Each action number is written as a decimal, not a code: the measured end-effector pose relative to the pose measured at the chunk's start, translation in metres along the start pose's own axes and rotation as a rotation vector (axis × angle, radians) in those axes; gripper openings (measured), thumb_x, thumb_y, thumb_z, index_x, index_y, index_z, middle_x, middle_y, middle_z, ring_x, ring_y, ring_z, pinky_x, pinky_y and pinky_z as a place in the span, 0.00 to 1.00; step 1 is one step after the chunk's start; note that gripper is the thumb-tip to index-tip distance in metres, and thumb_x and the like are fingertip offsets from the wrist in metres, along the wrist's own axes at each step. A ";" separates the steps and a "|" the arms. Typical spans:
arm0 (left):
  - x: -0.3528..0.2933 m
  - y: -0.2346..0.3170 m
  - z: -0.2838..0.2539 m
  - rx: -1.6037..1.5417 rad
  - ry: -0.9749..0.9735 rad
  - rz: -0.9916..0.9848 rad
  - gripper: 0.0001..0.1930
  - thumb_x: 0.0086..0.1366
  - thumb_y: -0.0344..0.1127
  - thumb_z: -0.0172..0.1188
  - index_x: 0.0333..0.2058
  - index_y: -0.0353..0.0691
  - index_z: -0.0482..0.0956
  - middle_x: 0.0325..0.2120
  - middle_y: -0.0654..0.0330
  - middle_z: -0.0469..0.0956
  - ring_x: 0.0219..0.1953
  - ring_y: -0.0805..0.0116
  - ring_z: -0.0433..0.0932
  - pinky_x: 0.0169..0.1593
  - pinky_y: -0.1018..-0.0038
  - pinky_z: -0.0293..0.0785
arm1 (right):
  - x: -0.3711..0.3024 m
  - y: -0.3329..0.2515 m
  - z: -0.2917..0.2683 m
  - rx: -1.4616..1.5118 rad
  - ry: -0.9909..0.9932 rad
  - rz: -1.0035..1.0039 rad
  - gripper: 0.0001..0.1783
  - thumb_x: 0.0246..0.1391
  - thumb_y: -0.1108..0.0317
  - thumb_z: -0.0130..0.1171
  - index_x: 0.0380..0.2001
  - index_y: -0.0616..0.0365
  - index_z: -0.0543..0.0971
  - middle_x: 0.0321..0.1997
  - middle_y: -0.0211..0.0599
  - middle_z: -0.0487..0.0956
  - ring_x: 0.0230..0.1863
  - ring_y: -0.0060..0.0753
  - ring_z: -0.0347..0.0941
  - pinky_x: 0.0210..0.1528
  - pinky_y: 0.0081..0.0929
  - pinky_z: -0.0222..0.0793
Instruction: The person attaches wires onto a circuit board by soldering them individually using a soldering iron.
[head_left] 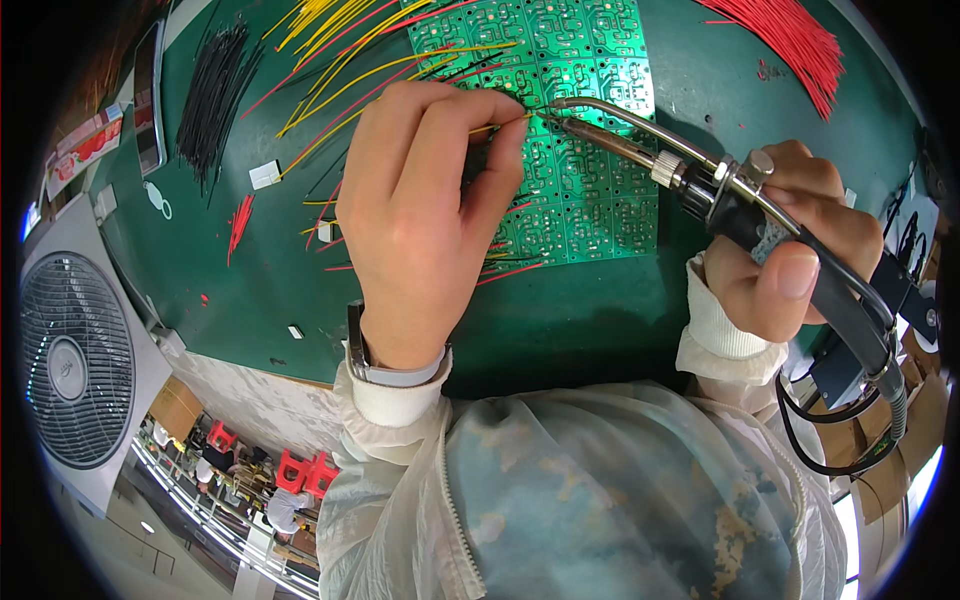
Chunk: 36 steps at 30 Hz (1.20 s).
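My left hand (420, 190) is over the left part of a green circuit board panel (605, 215), thumb and forefinger pinched on a thin yellow wire (486, 128). The wire's end is at the board, partly hidden by the fingertips. My right hand (765, 290) grips a soldering iron (740, 215) with a dark handle and a thin metal feed tube (640, 122) along it. The iron's tip and the tube's end meet the board just right of my left fingertips. Several yellow, red and black wires stick out from the board's left side, some beneath my left hand.
On the green table (600, 320) lie a black wire bundle (212, 100), a red wire bundle (790, 45), short red wires (240, 228) and a white connector (265, 175). A phone-like device (150, 100) lies at the left edge. A grey fan (75, 355) stands beside the table.
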<state>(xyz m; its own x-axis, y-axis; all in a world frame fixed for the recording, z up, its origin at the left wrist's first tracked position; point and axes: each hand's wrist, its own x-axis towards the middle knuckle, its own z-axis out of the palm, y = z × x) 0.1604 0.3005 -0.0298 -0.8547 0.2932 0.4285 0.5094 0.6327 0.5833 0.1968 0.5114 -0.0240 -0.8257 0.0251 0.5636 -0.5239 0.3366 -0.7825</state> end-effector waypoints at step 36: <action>0.001 0.005 -0.005 0.055 -0.052 -0.036 0.07 0.53 0.19 0.66 0.32 0.35 0.80 0.30 0.60 0.77 0.31 0.68 0.77 0.35 0.75 0.75 | -0.001 0.001 0.011 0.047 0.246 -0.002 0.20 0.56 0.59 0.51 0.23 0.68 0.64 0.24 0.44 0.64 0.16 0.40 0.63 0.19 0.36 0.61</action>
<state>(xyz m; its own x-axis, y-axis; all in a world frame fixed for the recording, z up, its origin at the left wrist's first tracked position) 0.1628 0.3007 -0.0230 -0.8773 0.3050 0.3705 0.4728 0.6817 0.5584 0.1943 0.5013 -0.0285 -0.7516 0.2549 0.6083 -0.5394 0.2932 -0.7893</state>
